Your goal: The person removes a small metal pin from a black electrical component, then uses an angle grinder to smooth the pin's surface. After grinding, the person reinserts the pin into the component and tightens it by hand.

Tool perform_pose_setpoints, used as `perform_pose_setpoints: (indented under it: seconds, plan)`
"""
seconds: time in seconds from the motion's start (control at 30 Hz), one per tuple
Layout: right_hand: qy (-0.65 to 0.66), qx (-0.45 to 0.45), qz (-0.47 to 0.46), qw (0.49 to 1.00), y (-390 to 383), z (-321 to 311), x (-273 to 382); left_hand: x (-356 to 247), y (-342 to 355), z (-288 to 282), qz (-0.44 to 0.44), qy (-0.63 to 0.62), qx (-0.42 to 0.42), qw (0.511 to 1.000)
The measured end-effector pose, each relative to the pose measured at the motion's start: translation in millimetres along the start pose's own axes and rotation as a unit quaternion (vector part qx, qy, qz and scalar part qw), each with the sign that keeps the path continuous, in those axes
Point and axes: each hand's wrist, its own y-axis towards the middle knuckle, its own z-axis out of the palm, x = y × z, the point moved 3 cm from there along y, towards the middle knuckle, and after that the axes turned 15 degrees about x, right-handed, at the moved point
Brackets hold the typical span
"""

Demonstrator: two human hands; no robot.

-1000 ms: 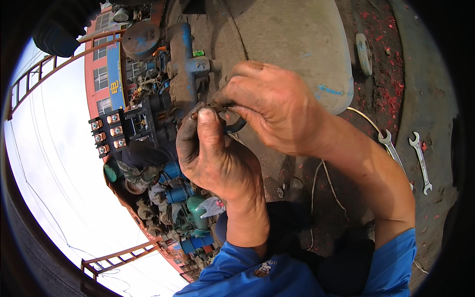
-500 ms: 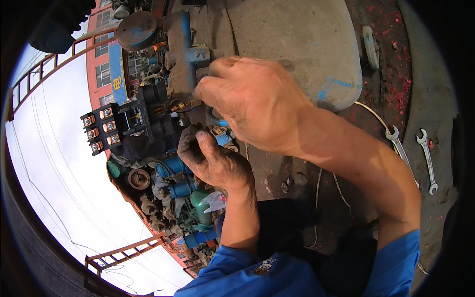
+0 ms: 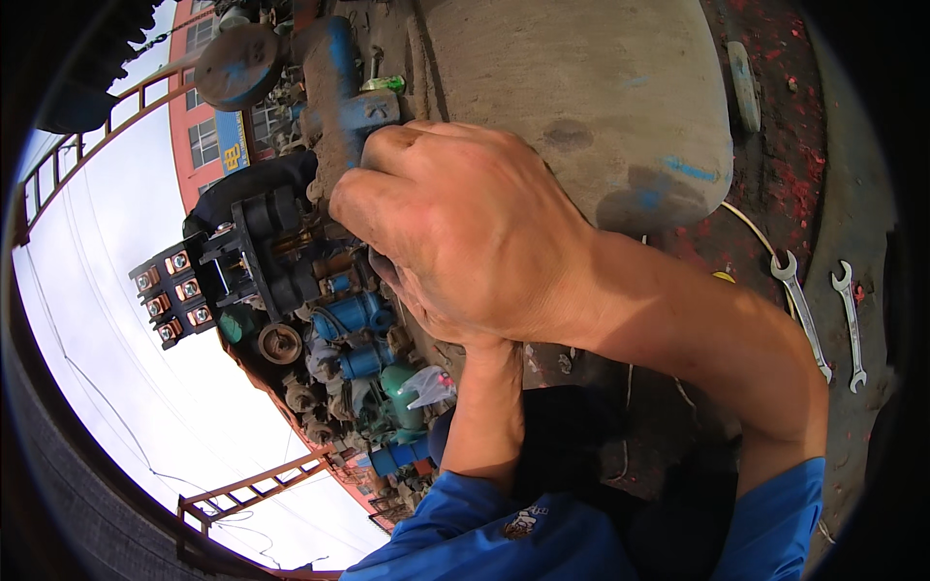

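Observation:
My right hand (image 3: 470, 228) lies in front of my left, back toward the view, its fingers curled down and inward. Whatever they grip, if anything, is out of sight behind the knuckles. Most of my left hand (image 3: 415, 298) is covered by the right one; its wrist comes up from below and its fingers are hidden. Just left of both hands is a black electrical part (image 3: 254, 259) with round black posts on one side. Copper-coloured screw terminals (image 3: 187, 290) in a black block stick out at its far left end.
A worn grey plate (image 3: 581, 77) with blue paint traces lies beyond my right hand. Two open-ended wrenches (image 3: 802, 310) (image 3: 852, 324) lie on the ground at right, near a pale cable (image 3: 746, 225). Several blue motors (image 3: 351, 315) are heaped at left; a rusty round cap (image 3: 237, 66) stands at upper left.
My right hand has moved left and down, over my left hand, hiding the thumb and fingers that showed before. The black electrical part has shifted left and lower in view.

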Motion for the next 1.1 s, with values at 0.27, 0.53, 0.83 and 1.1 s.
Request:
perform_pose_setpoints:
  seconds: [0.27, 0.53, 0.83, 1.1]
  plan:
    - [0.013, -0.021, -0.007, 1.000, 2.9, 7.7, 3.3, -6.4, 3.5, 1.9, 0.006, -0.001, -0.002, 1.000]
    - [-0.006, -0.053, -0.035, 0.998, 2.2, 9.8, 3.3, -8.4, 6.0, 10.7, 0.012, -0.013, 0.010, 1.000]
    - [0.009, -0.071, -0.036, 0.997, 5.7, 16.4, 11.6, -10.6, 8.5, 5.3, 0.013, -0.011, 0.005, 1.000]
    - [0.022, -0.057, -0.026, 0.998, 4.1, 10.1, 8.3, -17.5, 11.4, 13.6, 0.020, -0.023, 0.004, 1.000]
